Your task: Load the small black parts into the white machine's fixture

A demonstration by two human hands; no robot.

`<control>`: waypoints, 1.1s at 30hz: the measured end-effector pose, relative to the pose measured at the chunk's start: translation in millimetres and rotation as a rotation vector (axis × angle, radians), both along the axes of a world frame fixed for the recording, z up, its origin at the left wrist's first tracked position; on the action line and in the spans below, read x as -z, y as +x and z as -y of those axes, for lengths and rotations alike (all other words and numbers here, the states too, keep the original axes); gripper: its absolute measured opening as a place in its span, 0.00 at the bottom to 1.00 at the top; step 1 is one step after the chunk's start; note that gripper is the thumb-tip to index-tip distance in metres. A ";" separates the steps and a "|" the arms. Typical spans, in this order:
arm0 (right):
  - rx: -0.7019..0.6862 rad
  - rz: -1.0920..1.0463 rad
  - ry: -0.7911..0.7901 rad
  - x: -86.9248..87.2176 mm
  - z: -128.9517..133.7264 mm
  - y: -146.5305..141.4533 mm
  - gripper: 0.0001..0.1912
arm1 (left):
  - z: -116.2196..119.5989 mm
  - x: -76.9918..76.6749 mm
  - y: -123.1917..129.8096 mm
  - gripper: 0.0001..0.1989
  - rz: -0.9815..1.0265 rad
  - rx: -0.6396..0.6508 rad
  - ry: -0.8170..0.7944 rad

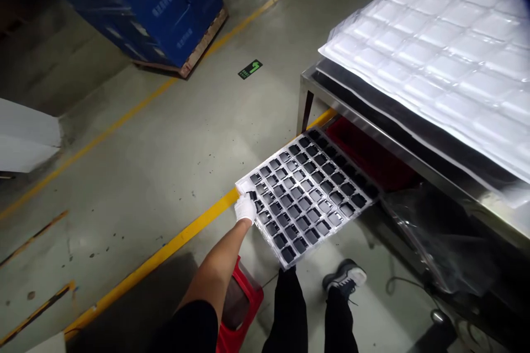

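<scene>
While the gloved left hand (245, 208) grips a plastic tray (306, 198), the right is unseen.

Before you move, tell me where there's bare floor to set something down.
Concrete floor lies between the blue-wrapped pallet and the yellow floor line, left of the gloved hand. Crowded: the steel table under white blister sheets, and below it the black-celled tray and plastic sheeting.

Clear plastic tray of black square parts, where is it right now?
In the head view, the clear plastic tray sits lower centre, its corner in the white-gloved left hand, its far end under the stainless steel table.
</scene>
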State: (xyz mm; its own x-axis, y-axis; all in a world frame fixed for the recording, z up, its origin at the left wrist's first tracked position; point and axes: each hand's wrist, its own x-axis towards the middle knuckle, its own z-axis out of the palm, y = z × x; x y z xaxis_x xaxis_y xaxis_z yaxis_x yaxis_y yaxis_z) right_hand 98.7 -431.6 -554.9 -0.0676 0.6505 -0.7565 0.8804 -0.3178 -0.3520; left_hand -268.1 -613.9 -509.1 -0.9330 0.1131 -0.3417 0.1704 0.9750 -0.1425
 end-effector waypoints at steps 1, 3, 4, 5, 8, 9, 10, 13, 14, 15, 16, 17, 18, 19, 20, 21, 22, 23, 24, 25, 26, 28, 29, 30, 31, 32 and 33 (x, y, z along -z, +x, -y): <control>-0.011 -0.003 0.028 -0.9 1.2 0.7 0.38 | 0.5 0.4 -0.4 0.18 0.011 -0.019 -0.001; -0.032 -0.012 0.067 -2.4 2.6 1.7 0.40 | 2.4 -1.7 -0.4 0.20 0.037 -0.053 0.003; -0.031 -0.009 0.075 -3.0 2.7 2.1 0.40 | 3.2 -4.1 -0.5 0.20 0.053 -0.062 0.010; -0.022 -0.001 0.078 -3.3 2.5 2.3 0.41 | 3.8 -7.0 -1.1 0.21 0.072 -0.061 0.021; 0.008 0.020 0.078 -3.1 1.1 2.3 0.43 | 3.6 -15.8 -7.0 0.24 0.137 -0.021 0.058; 0.008 0.021 0.077 -3.0 0.8 2.0 0.44 | 3.1 -17.7 -10.3 0.24 0.158 -0.008 0.064; 0.003 0.023 0.074 -3.0 0.8 1.7 0.44 | 2.4 -19.0 -13.8 0.24 0.176 0.001 0.066; -0.018 0.049 0.066 -6.0 1.3 -0.9 0.45 | 0.8 -19.7 -22.4 0.23 0.213 0.011 0.062; -0.029 0.056 0.066 -8.2 1.5 -2.3 0.46 | 0.4 -19.5 -24.0 0.23 0.222 0.014 0.062; -0.035 0.061 0.067 -11.0 1.6 -3.9 0.47 | -0.1 -19.3 -25.0 0.23 0.230 0.018 0.063; -0.040 0.057 0.064 -14.0 1.6 -5.6 0.47 | -0.8 -19.0 -25.5 0.23 0.237 0.018 0.065; -0.040 0.052 0.063 -17.1 1.5 -7.3 0.47 | -1.7 -18.6 -25.8 0.22 0.243 0.016 0.066; -0.037 0.047 0.061 -19.9 1.5 -8.9 0.47 | -2.9 -18.1 -26.1 0.22 0.245 0.010 0.065; -0.033 0.041 0.060 -22.1 1.5 -10.3 0.47 | -4.4 -17.4 -26.6 0.21 0.243 0.002 0.062; -0.028 0.035 0.059 -23.6 1.5 -11.4 0.47 | -6.1 -16.4 -27.2 0.21 0.237 -0.009 0.058; -0.023 0.034 0.061 -24.2 1.6 -12.2 0.46 | -7.9 -15.1 -27.9 0.21 0.229 -0.020 0.052; -0.022 0.031 0.061 -23.9 1.5 -12.8 0.46 | -9.6 -13.7 -28.6 0.20 0.220 -0.029 0.047; -0.021 0.029 0.062 -23.0 1.4 -13.2 0.46 | -11.1 -12.1 -29.2 0.20 0.212 -0.036 0.042; -0.019 0.030 0.061 -21.6 1.0 -13.5 0.46 | -12.2 -10.6 -29.5 0.20 0.205 -0.043 0.038; -0.016 0.036 0.058 -20.0 0.3 -13.9 0.45 | -12.8 -9.2 -29.5 0.20 0.198 -0.048 0.036; -0.012 0.044 0.053 -18.4 -0.6 -14.3 0.45 | -12.9 -8.1 -29.1 0.20 0.193 -0.052 0.034; -0.004 0.064 0.046 -16.0 -2.7 -15.7 0.45 | -11.1 -6.9 -27.9 0.19 0.186 -0.057 0.032; 0.001 0.076 0.045 -15.3 -3.6 -16.6 0.46 | -9.5 -6.7 -27.4 0.19 0.186 -0.057 0.032; -0.001 0.079 0.043 -15.1 -4.1 -17.4 0.46 | -7.6 -6.7 -27.0 0.19 0.189 -0.054 0.033; -0.004 0.080 0.045 -15.1 -4.3 -18.1 0.46 | -5.5 -6.9 -26.9 0.19 0.195 -0.050 0.035; -0.007 0.081 0.047 -15.3 -4.1 -18.8 0.46 | -3.3 -7.1 -27.2 0.19 0.205 -0.045 0.038; -0.010 0.083 0.049 -15.3 -3.5 -19.2 0.45 | -1.3 -7.3 -28.0 0.20 0.217 -0.039 0.039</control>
State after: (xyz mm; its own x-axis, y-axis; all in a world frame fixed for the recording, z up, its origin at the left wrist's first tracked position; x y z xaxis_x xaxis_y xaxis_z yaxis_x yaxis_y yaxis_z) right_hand 79.4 -428.1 -539.6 -0.0132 0.6863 -0.7272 0.9102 -0.2929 -0.2929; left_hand -296.1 -612.6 -501.7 -0.8419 0.0956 -0.5311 0.1550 0.9856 -0.0683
